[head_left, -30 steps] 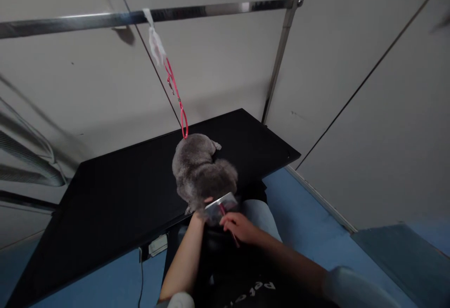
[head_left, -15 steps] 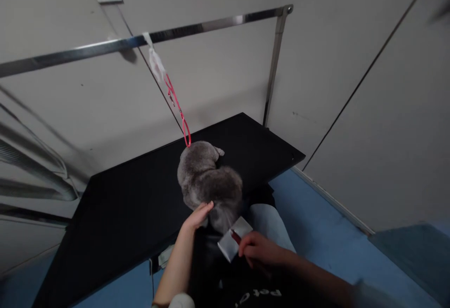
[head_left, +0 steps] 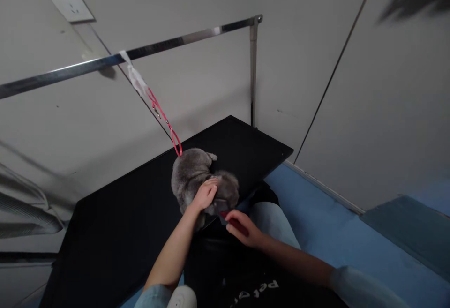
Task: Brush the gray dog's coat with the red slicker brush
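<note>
Conveniently, the black table (head_left: 123,214) bears a curled grey-furred animal (head_left: 190,172) at its near edge, within easy reach.
Apart from each other, the left hand (head_left: 207,193) lies flattened across the animal beside its fluffier end, seemingly to steady it, while the right hand (head_left: 246,230) is closed around a red-handled brush (head_left: 239,225), pointed at that end, probably for control; the brush's working end is mostly hidden.
</note>
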Demonstrator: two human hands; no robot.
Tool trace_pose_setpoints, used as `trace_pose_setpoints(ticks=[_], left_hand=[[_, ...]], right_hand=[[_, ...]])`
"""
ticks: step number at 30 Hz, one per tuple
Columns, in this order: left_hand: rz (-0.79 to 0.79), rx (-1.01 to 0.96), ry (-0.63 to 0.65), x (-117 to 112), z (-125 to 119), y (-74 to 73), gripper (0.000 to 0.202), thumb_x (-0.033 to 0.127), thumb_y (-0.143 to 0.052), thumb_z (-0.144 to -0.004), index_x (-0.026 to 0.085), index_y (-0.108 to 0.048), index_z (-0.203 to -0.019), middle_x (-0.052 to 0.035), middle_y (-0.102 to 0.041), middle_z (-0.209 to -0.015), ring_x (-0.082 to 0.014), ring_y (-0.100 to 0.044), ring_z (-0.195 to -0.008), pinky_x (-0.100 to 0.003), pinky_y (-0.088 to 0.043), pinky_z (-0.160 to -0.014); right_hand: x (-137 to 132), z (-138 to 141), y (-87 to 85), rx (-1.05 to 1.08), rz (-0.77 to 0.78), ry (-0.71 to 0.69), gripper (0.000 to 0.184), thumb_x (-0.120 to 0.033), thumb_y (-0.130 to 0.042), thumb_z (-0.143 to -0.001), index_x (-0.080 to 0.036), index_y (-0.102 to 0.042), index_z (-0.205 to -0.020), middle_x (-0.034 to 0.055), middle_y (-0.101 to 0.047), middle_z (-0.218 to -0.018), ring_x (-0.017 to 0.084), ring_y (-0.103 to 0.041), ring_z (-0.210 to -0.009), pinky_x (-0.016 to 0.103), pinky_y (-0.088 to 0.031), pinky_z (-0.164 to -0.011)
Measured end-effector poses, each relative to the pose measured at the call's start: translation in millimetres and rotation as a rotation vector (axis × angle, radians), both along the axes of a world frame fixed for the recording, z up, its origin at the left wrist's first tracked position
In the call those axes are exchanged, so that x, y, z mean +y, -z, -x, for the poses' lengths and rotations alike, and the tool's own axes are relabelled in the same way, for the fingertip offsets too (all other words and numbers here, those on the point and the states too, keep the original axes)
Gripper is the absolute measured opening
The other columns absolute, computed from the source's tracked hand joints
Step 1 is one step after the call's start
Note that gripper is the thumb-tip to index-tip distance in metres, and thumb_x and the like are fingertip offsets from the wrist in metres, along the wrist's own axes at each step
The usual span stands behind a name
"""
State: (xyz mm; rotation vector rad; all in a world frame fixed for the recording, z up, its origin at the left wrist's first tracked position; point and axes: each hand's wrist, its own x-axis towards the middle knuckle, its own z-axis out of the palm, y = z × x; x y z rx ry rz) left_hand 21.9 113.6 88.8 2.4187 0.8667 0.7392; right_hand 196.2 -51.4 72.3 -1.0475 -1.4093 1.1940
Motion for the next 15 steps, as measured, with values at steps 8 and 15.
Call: trace_pose_setpoints(ticks=[8,15], left_hand=[[-0.010,0.402,0.043,27.9,-34.6,0.7,0.025,0.017,-0.043,-0.085,0.017,-0.061,-0.068,-0.0060,-0.061,-0.075,-0.0161,-0.056,-0.076,-0.028,-0.042,-0.077],[0.060,0.514,-0.017,44.5,-51.5,8.4,0.017,0.015,-0.048,-0.078,0.016,-0.059,-0.067,-0.0038,-0.058,-0.068,-0.0145,-0.049,-0.065,-0.026,-0.035,-0.064]], right_hand=[[21.7,-6.6,0.7,0.064,0.022,0.556,0.012,-0.034,-0.057,-0.078,-0.023,-0.060,-0.082,0.0027,-0.065,-0.082,0.018,-0.062,-0.078,0.031,-0.050,-0.071],[27.5,6.5,10.3,0.127,0.082,0.549,0.017,-0.036,-0.056,-0.078,-0.021,-0.057,-0.084,0.0006,-0.064,-0.072,0.017,-0.062,-0.070,0.031,-0.050,-0.067]])
